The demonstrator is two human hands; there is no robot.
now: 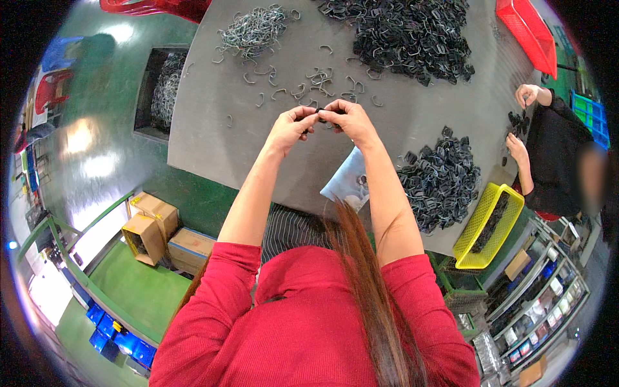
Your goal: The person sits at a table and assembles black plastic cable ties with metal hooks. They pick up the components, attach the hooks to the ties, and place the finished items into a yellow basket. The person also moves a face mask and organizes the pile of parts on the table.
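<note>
My left hand point(288, 131) and my right hand point(352, 122) meet above the grey table point(225, 148), fingers pinched together. Between their fingertips is a small black piece point(318, 111), mostly covered, its exact kind too small to tell. Just beyond my hands lie scattered bent metal wire hooks point(320, 79), and a denser heap of them point(255, 31) sits at the far left. A big pile of black plastic clips point(412, 39) spreads over the far side. Beside my right forearm is another pile of dark clips point(442, 180), some with metal showing. A pale blue cloth or sheet point(345, 180) lies partly under that forearm.
A yellow basket point(490, 226) with dark pieces stands at the table's right edge. Further right, a co-worker in black point(554, 142) handles black pieces. A red basket point(530, 35) is at the far right. Left of the table stands a dark bin point(147, 97) of metal hooks.
</note>
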